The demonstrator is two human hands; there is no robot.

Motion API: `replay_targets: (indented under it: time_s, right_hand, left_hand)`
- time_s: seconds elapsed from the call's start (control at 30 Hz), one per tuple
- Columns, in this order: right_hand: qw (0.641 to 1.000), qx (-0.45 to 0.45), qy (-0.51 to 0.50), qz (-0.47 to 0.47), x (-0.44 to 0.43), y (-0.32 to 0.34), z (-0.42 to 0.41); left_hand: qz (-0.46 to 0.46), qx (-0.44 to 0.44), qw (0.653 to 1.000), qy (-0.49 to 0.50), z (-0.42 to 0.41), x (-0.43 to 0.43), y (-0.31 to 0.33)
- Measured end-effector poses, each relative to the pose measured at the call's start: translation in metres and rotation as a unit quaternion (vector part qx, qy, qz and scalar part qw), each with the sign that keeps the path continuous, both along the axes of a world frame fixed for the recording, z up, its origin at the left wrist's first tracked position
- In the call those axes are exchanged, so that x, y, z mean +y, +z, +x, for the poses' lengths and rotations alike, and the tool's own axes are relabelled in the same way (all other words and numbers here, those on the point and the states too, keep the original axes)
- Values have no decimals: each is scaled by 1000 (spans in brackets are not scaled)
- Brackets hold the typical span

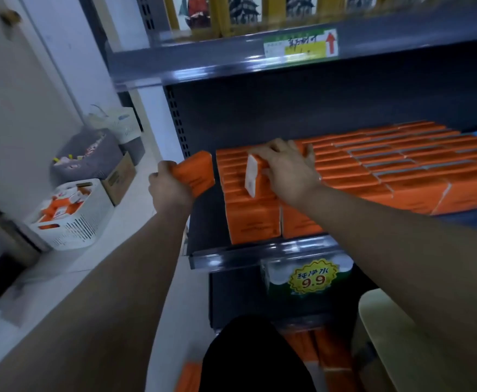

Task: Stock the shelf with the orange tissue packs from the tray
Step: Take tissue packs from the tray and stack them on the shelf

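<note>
shelf (259, 257) mid-frame is mostly full of orange packs (401, 171). left grip (172, 185) is curled round one pack (197, 172), right grip (288, 168) pinches another pack (255, 172) onto the stack. tray (90, 219) lower left has more to go.

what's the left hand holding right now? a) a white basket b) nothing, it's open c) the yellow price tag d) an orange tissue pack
D: the left hand has its fingers curled round an orange tissue pack just left of the rows on the shelf, while the right hand grips a white-ended pack on top of them.
</note>
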State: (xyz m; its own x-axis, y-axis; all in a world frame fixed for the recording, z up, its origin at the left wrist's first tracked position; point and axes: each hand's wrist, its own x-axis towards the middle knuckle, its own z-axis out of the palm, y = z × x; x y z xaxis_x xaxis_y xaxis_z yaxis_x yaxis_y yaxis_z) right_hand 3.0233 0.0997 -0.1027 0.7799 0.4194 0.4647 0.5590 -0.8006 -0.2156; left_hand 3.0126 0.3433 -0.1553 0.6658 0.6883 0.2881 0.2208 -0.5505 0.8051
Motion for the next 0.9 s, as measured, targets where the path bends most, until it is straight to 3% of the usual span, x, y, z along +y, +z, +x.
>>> replay_targets:
  time_s: [0.7,0.8,0.9]
  right_hand:
    - [1000,25,-15,3,71,-19,116]
    - [1000,21,-6,-7,71,-18,119]
    - [1000,27,0,-10,69,-15,119]
  left_hand:
    - [-23,68,997,3,165,73,-58]
    - [-35,49,998,-18,170,69,-63]
    - [-106,-14,994,-22,169,52,-56]
